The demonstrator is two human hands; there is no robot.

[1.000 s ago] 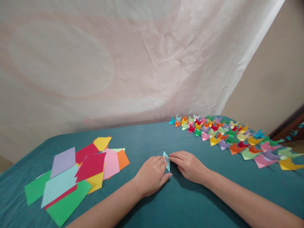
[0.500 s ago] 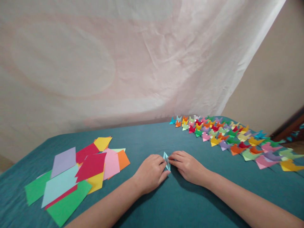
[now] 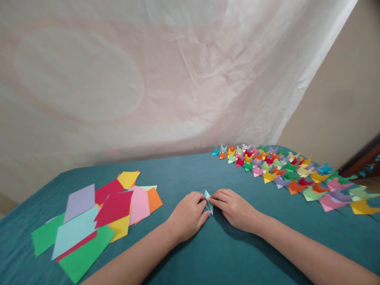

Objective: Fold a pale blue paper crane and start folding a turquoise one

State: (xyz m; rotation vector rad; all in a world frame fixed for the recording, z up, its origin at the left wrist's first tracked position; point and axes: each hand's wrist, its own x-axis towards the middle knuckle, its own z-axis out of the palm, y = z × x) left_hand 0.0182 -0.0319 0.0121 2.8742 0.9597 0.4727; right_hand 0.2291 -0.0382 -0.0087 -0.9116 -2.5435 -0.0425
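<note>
A small light blue folded paper (image 3: 209,206) lies on the table between my two hands, narrow and pointed at its far and near ends. My left hand (image 3: 190,215) is closed on its left edge, thumb near the lower tip and fingers along the side. From the right, my right hand (image 3: 234,208) presses its fingertips on the upper middle of the folded paper. The fingers partly hide its creases.
Loose coloured paper sheets (image 3: 75,227) overlap at the left. Rows of folded paper birds (image 3: 297,172) in many colours stand at the right. A dark green cloth (image 3: 184,170) covers the table, and a pale curtain (image 3: 166,79) hangs behind it.
The folded paper's opening has flattened under my right fingertips, which have shifted slightly left. My left hand has barely moved.
</note>
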